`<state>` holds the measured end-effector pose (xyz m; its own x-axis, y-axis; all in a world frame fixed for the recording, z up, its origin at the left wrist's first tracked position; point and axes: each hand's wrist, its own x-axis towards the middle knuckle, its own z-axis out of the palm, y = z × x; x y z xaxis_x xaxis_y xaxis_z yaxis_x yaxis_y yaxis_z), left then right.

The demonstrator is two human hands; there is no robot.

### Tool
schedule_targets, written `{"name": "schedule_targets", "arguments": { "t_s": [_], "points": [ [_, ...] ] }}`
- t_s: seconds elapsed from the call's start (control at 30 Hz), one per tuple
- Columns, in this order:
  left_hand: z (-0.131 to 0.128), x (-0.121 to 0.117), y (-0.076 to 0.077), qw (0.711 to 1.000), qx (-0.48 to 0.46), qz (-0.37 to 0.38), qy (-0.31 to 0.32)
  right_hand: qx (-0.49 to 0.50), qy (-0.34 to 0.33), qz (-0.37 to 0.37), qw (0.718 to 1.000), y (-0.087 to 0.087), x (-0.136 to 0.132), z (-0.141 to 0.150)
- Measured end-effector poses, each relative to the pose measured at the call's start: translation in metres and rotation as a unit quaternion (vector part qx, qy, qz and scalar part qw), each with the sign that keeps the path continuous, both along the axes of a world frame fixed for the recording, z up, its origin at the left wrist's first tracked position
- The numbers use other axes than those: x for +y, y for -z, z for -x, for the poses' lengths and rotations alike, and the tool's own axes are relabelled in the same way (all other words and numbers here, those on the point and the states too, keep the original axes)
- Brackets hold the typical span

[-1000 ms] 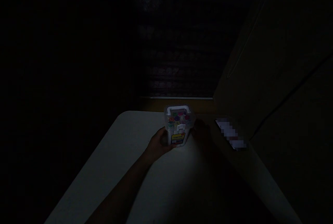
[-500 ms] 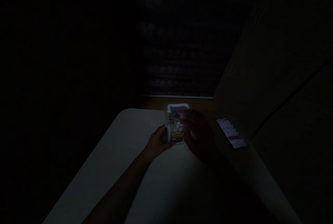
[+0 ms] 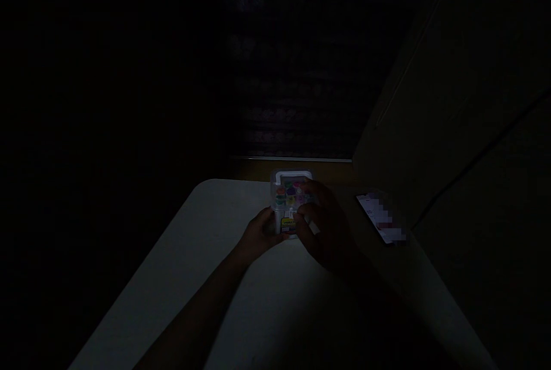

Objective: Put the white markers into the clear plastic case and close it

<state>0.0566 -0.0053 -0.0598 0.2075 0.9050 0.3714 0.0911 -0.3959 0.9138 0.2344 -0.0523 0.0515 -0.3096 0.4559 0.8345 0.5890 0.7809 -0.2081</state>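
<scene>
A small clear plastic box (image 3: 280, 201) with a white handle on its lid stands upright near the far edge of the white table. Several round coloured pieces, orange, purple, green and pink, show through its upper part, and a yellow label is on its front. My left hand (image 3: 257, 238) wraps round the lower left side of the box. With bent fingers, my right hand (image 3: 326, 229) grips at the right front: the thumb presses by the front latch and a finger reaches over the lid. Dim light hides the box's right side.
At the right on the table (image 3: 189, 255) lies a phone (image 3: 373, 212) with a lit screen, partly blurred out. A dark cable (image 3: 473, 160) runs along the right wall. A dark patterned curtain (image 3: 284, 89) hangs beyond the table; the left is in darkness.
My right hand has shifted slightly left, its thumb now over the front latch and label. My left hand still holds the box, which has barely moved.
</scene>
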Motion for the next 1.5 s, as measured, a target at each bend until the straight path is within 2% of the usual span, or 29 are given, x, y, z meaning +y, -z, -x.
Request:
{"name": "schedule_targets", "arguments": {
  "t_s": [0.3,0.5,0.67,0.83,1.0,1.07,1.17,1.23,1.37,1.5],
  "points": [
    [-0.002,-0.004,-0.007,0.999,-0.025,0.041,0.009,-0.018,-0.032,-0.016,0.999,-0.001,0.009,-0.013],
    [0.000,-0.007,-0.014,0.993,-0.063,0.084,0.053,-0.102,0.014,-0.034,0.994,0.008,0.028,-0.028],
    [0.005,-0.008,-0.010,0.990,-0.077,0.094,0.069,-0.116,0.020,0.000,0.993,0.012,0.034,-0.033],
    [0.008,-0.006,-0.006,0.987,-0.074,0.093,0.109,-0.066,-0.068,0.104,0.990,0.003,0.029,-0.032],
    [0.007,-0.007,-0.010,0.984,-0.082,0.087,0.130,0.005,-0.092,0.145,0.985,-0.005,0.020,-0.033],
    [0.006,-0.008,-0.012,0.982,-0.081,0.096,0.140,0.056,-0.084,0.177,0.979,-0.007,0.017,-0.032],
    [0.005,-0.010,-0.014,0.980,-0.078,0.108,0.151,0.163,-0.062,0.247,0.953,-0.011,0.011,-0.029],
    [0.005,-0.011,-0.015,0.980,-0.074,0.110,0.149,0.204,-0.054,0.268,0.940,-0.016,0.006,-0.026],
    [0.006,-0.015,-0.018,0.981,-0.059,0.115,0.147,0.196,-0.026,0.276,0.941,-0.022,-0.001,-0.024],
    [0.006,-0.018,-0.021,0.977,-0.046,0.133,0.162,0.213,0.009,0.279,0.936,-0.019,0.003,-0.024]
  ]
}}
